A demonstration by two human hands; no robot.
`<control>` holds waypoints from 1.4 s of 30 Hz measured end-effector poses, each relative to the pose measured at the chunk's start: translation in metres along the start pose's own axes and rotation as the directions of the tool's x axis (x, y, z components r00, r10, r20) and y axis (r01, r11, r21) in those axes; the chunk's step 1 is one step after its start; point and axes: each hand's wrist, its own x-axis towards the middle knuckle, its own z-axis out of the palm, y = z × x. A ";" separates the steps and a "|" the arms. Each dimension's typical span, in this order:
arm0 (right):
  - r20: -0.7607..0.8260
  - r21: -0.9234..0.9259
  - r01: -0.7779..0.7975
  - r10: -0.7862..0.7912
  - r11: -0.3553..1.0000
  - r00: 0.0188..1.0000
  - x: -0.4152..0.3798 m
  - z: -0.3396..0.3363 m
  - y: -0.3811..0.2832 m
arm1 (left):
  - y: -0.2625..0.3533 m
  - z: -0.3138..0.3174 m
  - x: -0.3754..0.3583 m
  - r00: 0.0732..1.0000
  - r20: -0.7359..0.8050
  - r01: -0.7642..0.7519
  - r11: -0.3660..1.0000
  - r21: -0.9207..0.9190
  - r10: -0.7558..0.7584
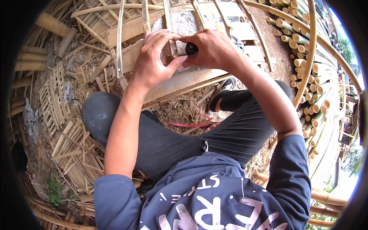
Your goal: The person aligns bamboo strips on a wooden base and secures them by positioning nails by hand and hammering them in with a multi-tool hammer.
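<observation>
My left hand pinches a thin bamboo strip between thumb and fingers. The strip runs upward from my hands over a wooden board lying in front of me. My right hand is closed around a small black round-ended tool, held right against the strip beside my left fingertips. What the tool's far end touches is hidden by my fingers. I sit with my knees bent, in dark trousers, one shoe resting by the board.
Stacked bamboo poles with cut ends fill the right side. A long curved bamboo strip arcs over them. Woven slat panels and scraps cover the ground at left. A red cord lies near my leg.
</observation>
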 end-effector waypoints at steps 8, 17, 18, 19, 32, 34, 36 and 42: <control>0.081 -0.053 -0.066 0.070 0.996 0.994 0.003 -0.009 -0.008 | -0.006 0.005 -0.010 0.976 0.159 0.066 0.902 0.428 -0.147; 0.115 -0.074 -0.075 0.083 0.994 0.990 0.003 -0.012 -0.012 | -0.010 -0.007 0.002 0.924 0.281 0.076 0.842 0.533 -0.261; 0.119 -0.062 -0.087 0.093 0.994 0.989 0.003 -0.013 -0.013 | -0.012 -0.008 0.003 0.928 0.282 0.050 0.832 0.553 -0.243; 0.122 -0.051 -0.098 0.103 0.994 0.987 0.003 -0.013 -0.014 | -0.014 -0.008 0.003 0.930 0.284 0.046 0.840 0.541 -0.234; 0.103 -0.032 -0.088 0.091 0.996 0.991 0.003 -0.012 -0.011 | -0.022 -0.010 0.002 0.938 0.305 0.027 0.915 0.403 -0.162; 0.094 -0.023 -0.069 0.071 0.997 0.993 0.003 -0.011 -0.009 | -0.025 -0.012 0.002 0.937 0.322 0.009 0.933 0.359 -0.133; 0.080 -0.027 -0.055 0.057 0.998 0.995 0.002 -0.010 -0.009 | -0.029 -0.017 0.005 0.928 0.357 -0.025 0.938 0.346 -0.107; 0.123 -0.029 -0.064 0.067 0.998 0.990 0.004 -0.017 -0.012 | -0.031 -0.019 0.007 0.912 0.388 0.029 0.962 0.270 -0.136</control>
